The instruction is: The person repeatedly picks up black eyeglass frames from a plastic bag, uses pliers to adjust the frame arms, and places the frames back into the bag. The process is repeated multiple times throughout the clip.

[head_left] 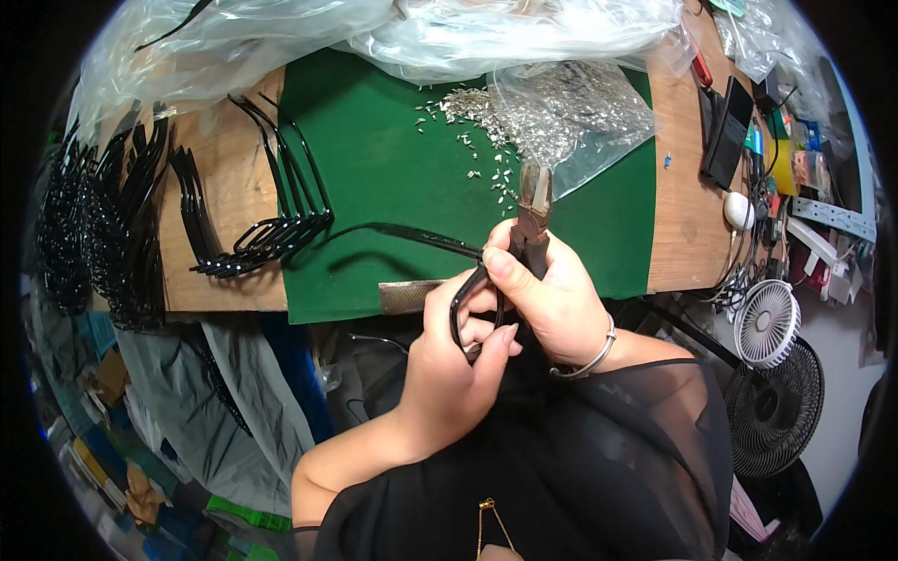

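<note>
My left hand (pixel 456 365) is closed around a glossy black eyeglass frame (pixel 458 313), whose long thin temple (pixel 412 234) stretches left over the green mat. Rusty-jawed pliers (pixel 534 201) sit in my right hand (pixel 568 304), jaws pointing away from me. My right thumb and fingertips also touch the frame near its corner, so both hands meet there. The pliers' handles are mostly hidden by my palm. Beyond the jaws, small silver metal pieces (pixel 468 107) spill from a clear plastic bag (pixel 599 122) full of them.
Similar black frames (pixel 290 224) stand stacked at the mat's left edge, with bigger bundles (pixel 103 224) farther left. Clear plastic sheeting (pixel 421 37) covers the back. A textured metal strip (pixel 410 296) lies at the green mat's (pixel 374 140) front edge. A phone (pixel 730 133) and fans (pixel 767 323) are right.
</note>
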Available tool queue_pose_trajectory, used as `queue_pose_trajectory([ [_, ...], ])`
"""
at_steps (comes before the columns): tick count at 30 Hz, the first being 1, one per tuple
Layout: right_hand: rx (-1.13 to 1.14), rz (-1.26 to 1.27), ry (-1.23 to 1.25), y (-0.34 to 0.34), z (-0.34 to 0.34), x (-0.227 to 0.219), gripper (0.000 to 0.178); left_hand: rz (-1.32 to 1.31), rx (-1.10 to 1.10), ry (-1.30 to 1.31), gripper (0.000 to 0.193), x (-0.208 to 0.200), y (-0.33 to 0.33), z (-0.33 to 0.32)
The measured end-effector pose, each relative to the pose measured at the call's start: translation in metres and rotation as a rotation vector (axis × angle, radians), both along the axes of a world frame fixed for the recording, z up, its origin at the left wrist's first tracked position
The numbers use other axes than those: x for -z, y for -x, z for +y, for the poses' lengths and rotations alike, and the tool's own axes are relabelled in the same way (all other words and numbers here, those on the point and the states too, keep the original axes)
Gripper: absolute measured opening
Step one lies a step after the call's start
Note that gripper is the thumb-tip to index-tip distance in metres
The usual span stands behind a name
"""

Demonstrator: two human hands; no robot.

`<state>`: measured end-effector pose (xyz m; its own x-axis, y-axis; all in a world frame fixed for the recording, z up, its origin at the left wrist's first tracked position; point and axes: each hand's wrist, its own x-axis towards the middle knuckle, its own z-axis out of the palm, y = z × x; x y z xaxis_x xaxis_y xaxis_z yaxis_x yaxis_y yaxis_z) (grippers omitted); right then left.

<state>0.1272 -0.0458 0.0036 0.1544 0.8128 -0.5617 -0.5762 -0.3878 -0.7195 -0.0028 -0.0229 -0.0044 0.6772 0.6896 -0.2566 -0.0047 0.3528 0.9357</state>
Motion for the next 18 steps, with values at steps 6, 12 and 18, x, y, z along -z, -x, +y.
queue_pose_trajectory([
  [6,-0.153,-0.169,-0.197,-0.011,-0.005,-0.008,0.018,-0.077,0.031,0.353,0.045,-0.026,0.020,0.021],
  [12,-0.799,-0.890,-0.413,-0.033,-0.015,-0.008,0.022,-0.037,0.144,0.303,0.040,-0.042,0.041,0.019],
  [18,-0.893,-0.963,-0.626,-0.038,-0.002,-0.010,0.023,0.146,0.222,0.053,0.039,-0.043,0.045,0.011],
])
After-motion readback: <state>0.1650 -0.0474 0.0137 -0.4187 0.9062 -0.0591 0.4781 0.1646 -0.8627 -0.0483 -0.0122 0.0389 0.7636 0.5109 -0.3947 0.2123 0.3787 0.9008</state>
